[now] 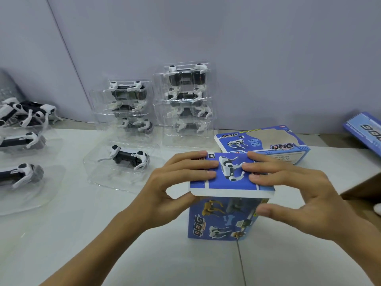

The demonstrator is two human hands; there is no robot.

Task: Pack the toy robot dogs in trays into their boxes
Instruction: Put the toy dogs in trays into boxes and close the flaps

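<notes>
A blue toy-dog box [222,219] stands on end on the white table [103,234] in front of me. My left hand [175,182] and my right hand [288,182] lie on its top flap from either side, fingers flat on the flap and thumbs against the box's upper sides. A black-and-white robot dog in a clear tray [127,156] lies flat just left of the box. Two stacks of trayed dogs stand against the wall, the shorter stack [127,106] on the left and the taller stack [186,96] on the right.
A second blue box [266,143] lies flat behind the one I hold. Another blue box [365,131] leans at the far right, above a brown cardboard edge [362,188]. More dogs in trays [20,172] and loose dogs [24,114] fill the left side.
</notes>
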